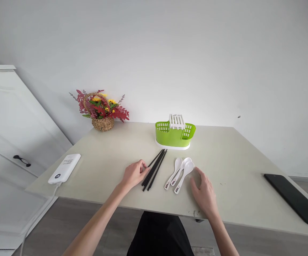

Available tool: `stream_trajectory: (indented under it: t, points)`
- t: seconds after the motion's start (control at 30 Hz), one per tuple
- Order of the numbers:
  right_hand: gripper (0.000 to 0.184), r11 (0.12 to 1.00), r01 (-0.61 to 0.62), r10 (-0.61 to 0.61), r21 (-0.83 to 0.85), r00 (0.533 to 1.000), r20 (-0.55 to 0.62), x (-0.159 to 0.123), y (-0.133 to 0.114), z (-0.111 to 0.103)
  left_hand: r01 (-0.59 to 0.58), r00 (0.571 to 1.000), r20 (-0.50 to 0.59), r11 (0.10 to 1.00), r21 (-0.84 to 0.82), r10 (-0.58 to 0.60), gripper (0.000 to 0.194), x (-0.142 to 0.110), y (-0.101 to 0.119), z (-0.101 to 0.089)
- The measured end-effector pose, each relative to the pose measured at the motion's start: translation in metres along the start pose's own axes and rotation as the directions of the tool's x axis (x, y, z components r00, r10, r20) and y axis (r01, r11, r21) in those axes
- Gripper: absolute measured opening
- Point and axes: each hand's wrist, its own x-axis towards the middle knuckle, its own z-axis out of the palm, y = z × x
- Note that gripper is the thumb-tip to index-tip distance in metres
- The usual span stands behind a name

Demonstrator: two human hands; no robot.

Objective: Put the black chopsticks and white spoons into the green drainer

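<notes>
Several black chopsticks point(156, 169) lie in a loose bundle on the table, slanting away from me. My left hand point(135, 172) rests just left of them, fingers loosely curled and thumb apart, its tips at the edge of the bundle; it holds nothing that I can see. Three white spoons point(183, 170) with printed handle ends lie to the right of the chopsticks, two of them overlapping. Beside the spoons is my right hand point(204, 192), open, with thumb and fingers apart and nothing in it. Behind stands a green cutlery holder point(171, 138) with a white slatted top and white base.
A wicker basket point(103, 124) of artificial flowers stands at the back left by the wall. On the left lies a white power bank point(65, 167) with a cable running off the table point(111, 153). A black phone point(294, 197) lies near the right edge. A white cabinet point(17, 142) adjoins the left.
</notes>
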Motion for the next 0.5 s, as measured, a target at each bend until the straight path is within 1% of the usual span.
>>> stream_trajectory:
  t: [0.13,0.23,0.5]
  points:
    - [0.061,1.000,-0.007,0.007,0.009,1.000,0.002,0.0002,0.0001,0.0007,-0.023,1.000,-0.006,0.998,0.050,0.024,0.037,-0.0024,0.0028,0.0001]
    - [0.061,1.000,-0.013,0.013,0.014,1.000,0.004,0.0002,-0.0005,0.0011,-0.007,1.000,-0.022,0.996,0.094,0.009,0.043,-0.0033,0.0062,0.0009]
    - [0.060,1.000,-0.015,0.015,0.015,1.000,-0.002,0.0006,-0.0004,0.0009,-0.009,1.000,-0.013,0.995,0.103,0.010,0.041,-0.0002,0.0012,0.0033]
